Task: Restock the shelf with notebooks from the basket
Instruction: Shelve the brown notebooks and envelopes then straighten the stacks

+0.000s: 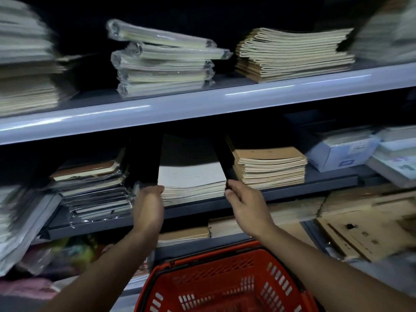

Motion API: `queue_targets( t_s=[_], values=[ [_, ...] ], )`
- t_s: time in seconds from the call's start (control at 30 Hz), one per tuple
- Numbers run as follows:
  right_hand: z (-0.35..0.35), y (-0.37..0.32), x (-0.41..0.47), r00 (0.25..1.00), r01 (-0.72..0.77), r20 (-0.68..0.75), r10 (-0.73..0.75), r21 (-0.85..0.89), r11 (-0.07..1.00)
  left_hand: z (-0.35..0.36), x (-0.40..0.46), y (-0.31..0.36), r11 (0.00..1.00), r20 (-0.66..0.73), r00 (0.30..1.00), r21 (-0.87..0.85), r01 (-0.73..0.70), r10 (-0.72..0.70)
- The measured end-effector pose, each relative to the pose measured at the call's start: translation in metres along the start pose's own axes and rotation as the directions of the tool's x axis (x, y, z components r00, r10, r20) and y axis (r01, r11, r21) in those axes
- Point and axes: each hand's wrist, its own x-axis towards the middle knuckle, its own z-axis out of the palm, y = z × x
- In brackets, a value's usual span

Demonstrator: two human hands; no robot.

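A stack of pale-covered notebooks (193, 176) lies on the middle shelf (202, 204) between two black dividers. My left hand (147, 206) presses against the stack's front left corner. My right hand (245, 202) grips the front end of the right black divider (226, 163) at the stack's right corner. Below my arms hangs the red plastic basket (225, 282); the part of its inside that shows holds no notebooks.
A brown notebook stack (270, 165) sits right of the divider, wrapped dark notebooks (94, 188) to the left. The upper shelf (202, 104) carries wrapped and brown stacks. White boxes (342, 149) and cardboard (364, 228) lie at the right.
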Motion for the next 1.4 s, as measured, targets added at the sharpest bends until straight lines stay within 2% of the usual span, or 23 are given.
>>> queue_targets(
  t_s=[0.07,0.1,0.2,0.27,0.33,0.4,0.5,0.57,0.63,0.77,0.87,0.97,1.07,1.17,1.3,1.4],
  values=[
    [-0.020,0.009,-0.014,0.988,0.065,-0.131,-0.081,-0.121,0.991,0.007,-0.028,0.012,0.977,-0.103,0.980,0.149,-0.155,0.171],
    [-0.031,0.013,-0.019,0.974,0.089,-0.194,-0.119,-0.153,0.984,0.012,-0.039,0.017,0.958,-0.104,0.965,0.188,-0.218,0.241],
    [-0.066,0.024,-0.024,0.899,0.128,-0.397,-0.186,-0.168,0.977,0.037,-0.061,0.036,0.905,-0.140,0.923,0.294,-0.307,0.359],
    [-0.090,0.033,-0.020,0.842,0.081,-0.523,-0.136,-0.126,0.989,0.055,-0.072,0.053,0.878,-0.207,0.877,0.317,-0.358,0.433],
    [-0.113,0.042,-0.010,0.796,0.011,-0.604,-0.041,-0.053,0.999,0.075,-0.075,0.068,0.848,-0.194,0.838,0.273,-0.454,0.510],
    [-0.135,0.051,0.002,0.769,-0.015,-0.639,0.023,0.017,1.000,0.097,-0.068,0.083,0.860,-0.117,0.857,0.169,-0.481,0.502],
    [-0.157,0.057,0.023,0.824,-0.056,-0.550,0.138,0.164,0.985,0.132,-0.052,0.104,0.925,0.062,0.927,0.075,-0.373,0.369],
    [-0.163,0.064,0.042,0.891,-0.128,-0.382,0.245,0.307,0.943,0.158,-0.031,0.109,0.971,0.191,0.957,0.050,-0.233,0.219],
    [-0.162,0.069,0.059,0.916,-0.192,-0.255,0.311,0.403,0.895,0.181,-0.005,0.101,0.992,0.286,0.954,0.059,-0.109,0.088],
    [-0.152,0.075,0.088,0.926,-0.258,-0.110,0.361,0.515,0.818,0.205,0.008,0.095,0.999,0.291,0.956,0.024,0.021,-0.027],
    [-0.144,0.086,0.098,0.957,-0.189,-0.111,0.267,0.461,0.867,0.218,0.006,0.082,0.999,0.252,0.967,-0.009,0.048,-0.044],
    [-0.137,0.095,0.100,0.958,-0.114,-0.164,0.236,0.537,0.836,0.226,0.001,0.070,0.994,0.232,0.971,-0.079,0.070,-0.050],
    [-0.135,0.100,0.100,0.957,-0.057,-0.214,0.197,0.528,0.848,0.228,-0.004,0.068,0.983,0.239,0.968,-0.142,0.117,-0.081],
    [-0.134,0.099,0.100,0.953,-0.057,-0.220,0.207,0.540,0.840,0.226,-0.007,0.067,0.969,0.249,0.962,-0.192,0.158,-0.108],
    [-0.137,0.098,0.098,0.966,-0.054,-0.183,0.185,0.553,0.831,0.225,-0.001,0.061,0.966,0.281,0.956,-0.214,0.144,-0.080],
    [-0.141,0.095,0.096,0.965,-0.122,-0.145,0.217,0.487,0.865,0.226,0.005,0.056,0.967,0.296,0.953,-0.216,0.138,-0.069]
  ],
)
